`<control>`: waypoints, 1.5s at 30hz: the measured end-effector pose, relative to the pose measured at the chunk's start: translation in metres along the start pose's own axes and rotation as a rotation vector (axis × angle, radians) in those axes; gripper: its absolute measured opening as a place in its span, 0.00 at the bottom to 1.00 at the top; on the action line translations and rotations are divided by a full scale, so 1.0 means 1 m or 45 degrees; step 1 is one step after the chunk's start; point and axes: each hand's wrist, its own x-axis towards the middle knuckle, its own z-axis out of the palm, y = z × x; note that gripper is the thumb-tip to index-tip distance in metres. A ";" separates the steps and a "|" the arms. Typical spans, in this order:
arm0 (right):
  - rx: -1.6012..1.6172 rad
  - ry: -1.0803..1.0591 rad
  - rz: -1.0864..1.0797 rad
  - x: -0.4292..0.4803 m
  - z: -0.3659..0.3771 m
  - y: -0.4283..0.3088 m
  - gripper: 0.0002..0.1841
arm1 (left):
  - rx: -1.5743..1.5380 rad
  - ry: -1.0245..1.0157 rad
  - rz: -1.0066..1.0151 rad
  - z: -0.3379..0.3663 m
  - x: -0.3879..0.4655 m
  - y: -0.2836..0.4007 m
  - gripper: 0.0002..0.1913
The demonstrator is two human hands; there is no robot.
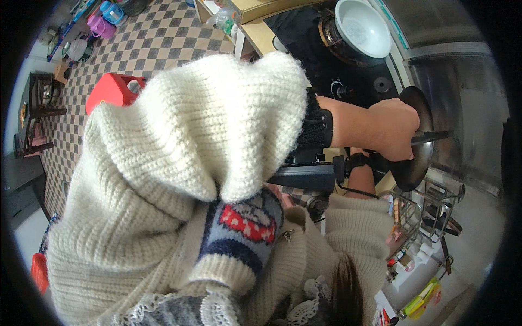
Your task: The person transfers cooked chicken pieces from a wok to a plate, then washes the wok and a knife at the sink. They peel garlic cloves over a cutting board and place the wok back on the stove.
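Note:
My left hand (pixel 393 128) is closed in a fist in front of a dark round pan (pixel 425 118), which looks tilted. From the fist a flat black handle (pixel 434 137) juts out to the right across the pan. Whether that piece belongs to the pan cannot be told. My right forearm (pixel 361 181) comes up from below, with a dark strap at its wrist. Behind the left forearm and fist, my right hand is hidden. A white bowl (pixel 363 28) rests tilted over the burner of a black glass hob (pixel 293 30).
A wire rack (pixel 442 195) stands against the wall below the pan. Beneath it are small items and a yellow-green package (pixel 422 299). The other burner's control knob (pixel 342 90) lies near my left forearm. On the checkered floor (pixel 159 36) is a red plastic stool (pixel 108 91).

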 end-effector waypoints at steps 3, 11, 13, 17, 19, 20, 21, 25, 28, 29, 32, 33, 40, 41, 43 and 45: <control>0.016 0.003 0.012 -0.002 0.001 0.001 0.16 | -0.114 -0.022 -0.080 0.001 0.003 0.000 0.20; 0.173 0.045 0.046 -0.020 0.002 0.001 0.17 | -0.240 -0.045 -0.201 0.010 0.006 0.003 0.21; 0.377 0.074 0.082 -0.038 0.003 0.003 0.17 | -0.324 -0.043 -0.257 0.012 0.008 0.001 0.21; 1.519 -0.150 0.401 -0.104 0.011 0.018 0.17 | -0.684 -0.091 -0.408 0.030 0.011 -0.005 0.21; 1.855 -0.365 0.534 -0.144 0.015 0.024 0.18 | -1.007 -0.183 -0.504 0.050 0.011 -0.006 0.20; 1.289 -0.342 0.370 -0.158 0.011 0.028 0.18 | -1.190 -0.257 -0.556 0.062 0.010 -0.006 0.20; 0.459 -0.349 0.194 -0.171 0.003 0.028 0.18 | -1.367 -0.334 -0.606 0.074 0.011 -0.008 0.19; 1.440 0.324 0.405 -0.218 -0.072 0.011 0.22 | -1.630 -0.437 -0.656 0.126 0.010 -0.012 0.17; 2.146 0.126 0.532 -0.231 -0.123 -0.020 0.20 | -1.688 -0.775 -0.615 0.154 0.013 -0.008 0.17; 2.093 0.227 0.603 -0.231 -0.134 -0.027 0.19 | -1.639 -0.858 -0.591 0.158 0.017 -0.004 0.17; 2.057 0.314 0.627 -0.225 -0.155 -0.028 0.18 | -0.808 -0.707 0.053 0.142 0.032 0.007 0.19; 1.805 0.402 0.706 -0.223 -0.163 -0.018 0.19 | -0.391 -0.640 0.277 0.128 0.040 0.013 0.19; 0.608 0.279 0.789 -0.204 -0.270 0.097 0.24 | 0.023 -0.207 0.236 -0.049 0.095 -0.048 0.21; 0.402 0.208 0.851 -0.195 -0.286 0.108 0.22 | 0.018 -0.478 -0.228 -0.058 0.104 -0.060 0.23; 0.161 0.099 0.850 -0.172 -0.307 0.123 0.19 | -0.813 -0.933 -1.000 -0.057 0.107 -0.082 0.27; 0.037 -0.035 0.915 -0.152 -0.319 0.133 0.17 | -1.296 -1.198 -1.226 -0.040 0.099 -0.097 0.25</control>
